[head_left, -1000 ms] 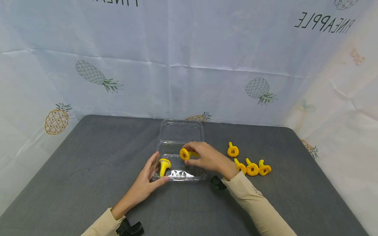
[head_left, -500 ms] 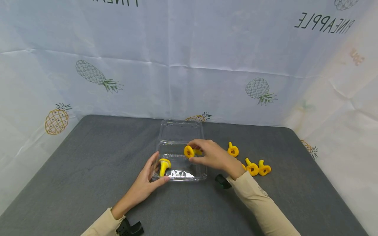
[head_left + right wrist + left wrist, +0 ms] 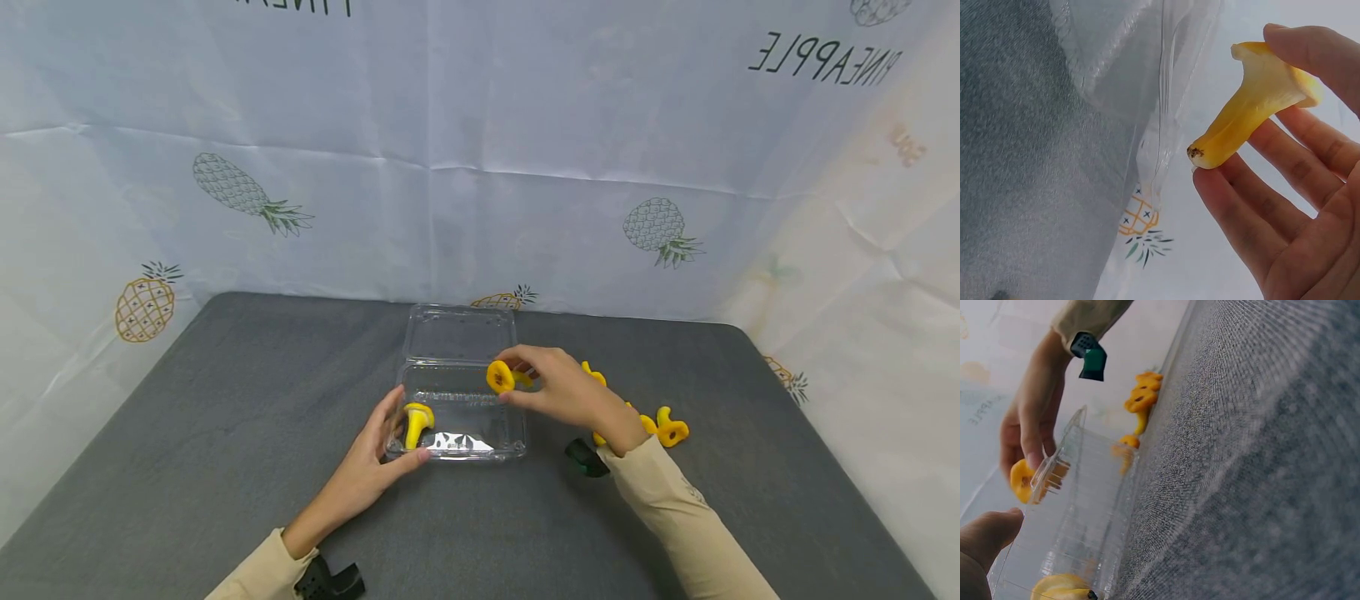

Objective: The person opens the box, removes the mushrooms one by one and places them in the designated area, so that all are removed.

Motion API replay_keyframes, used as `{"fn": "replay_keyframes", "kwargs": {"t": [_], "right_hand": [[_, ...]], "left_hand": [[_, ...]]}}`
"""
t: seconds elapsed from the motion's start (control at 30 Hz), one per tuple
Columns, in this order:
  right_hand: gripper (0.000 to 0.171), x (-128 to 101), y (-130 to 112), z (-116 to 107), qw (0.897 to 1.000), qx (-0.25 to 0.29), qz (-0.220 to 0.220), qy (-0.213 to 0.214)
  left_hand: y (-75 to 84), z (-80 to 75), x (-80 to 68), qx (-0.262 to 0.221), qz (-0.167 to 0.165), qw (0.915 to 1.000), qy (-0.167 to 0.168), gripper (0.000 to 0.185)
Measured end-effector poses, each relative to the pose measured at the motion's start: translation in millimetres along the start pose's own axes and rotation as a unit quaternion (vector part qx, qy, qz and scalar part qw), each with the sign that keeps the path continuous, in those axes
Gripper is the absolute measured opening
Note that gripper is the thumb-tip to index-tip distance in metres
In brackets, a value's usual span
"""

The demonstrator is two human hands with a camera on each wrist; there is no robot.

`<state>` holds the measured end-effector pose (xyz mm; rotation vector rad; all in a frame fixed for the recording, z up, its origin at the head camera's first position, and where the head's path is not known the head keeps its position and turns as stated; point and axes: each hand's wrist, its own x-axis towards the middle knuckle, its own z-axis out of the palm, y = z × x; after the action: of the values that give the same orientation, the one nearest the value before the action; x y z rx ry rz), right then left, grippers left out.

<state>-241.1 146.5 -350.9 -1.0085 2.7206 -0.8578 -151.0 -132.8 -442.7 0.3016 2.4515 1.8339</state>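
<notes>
My right hand point(image 3: 562, 390) pinches a yellow chanterelle mushroom point(image 3: 500, 377) over the right side of a clear plastic clamshell box point(image 3: 465, 417). In the right wrist view this chanterelle point(image 3: 1244, 115) has a flared cap and a pale stem with a dark-specked end; the thumb bears on the cap and the fingers support it from below. My left hand point(image 3: 371, 458) holds the box at its left front corner, thumb on the front rim and fingers along the left wall. Another chanterelle point(image 3: 417, 423) lies inside the box near that hand.
Several more chanterelles point(image 3: 673, 432) lie on the grey tabletop point(image 3: 712, 517) right of the box, partly hidden behind my right hand and wrist. The box's lid point(image 3: 461, 333) lies folded back toward the pineapple-print curtain point(image 3: 480, 225) behind the table.
My right hand has moved right and slightly away from me, carrying the pinched chanterelle from mid-box to above its right side. The left hand and the box have stayed put.
</notes>
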Motion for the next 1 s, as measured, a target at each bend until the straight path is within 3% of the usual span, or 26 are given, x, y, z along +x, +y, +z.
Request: {"fn": "replay_keyframes", "kwargs": {"t": [1.0], "right_hand": [[0.046, -27, 24, -21, 0.999, -0.015, 0.023, 0.028]], "left_hand": [[-0.5, 0.3, -0.2, -0.001, 0.000, 1.0000, 0.000, 0.094]]}}
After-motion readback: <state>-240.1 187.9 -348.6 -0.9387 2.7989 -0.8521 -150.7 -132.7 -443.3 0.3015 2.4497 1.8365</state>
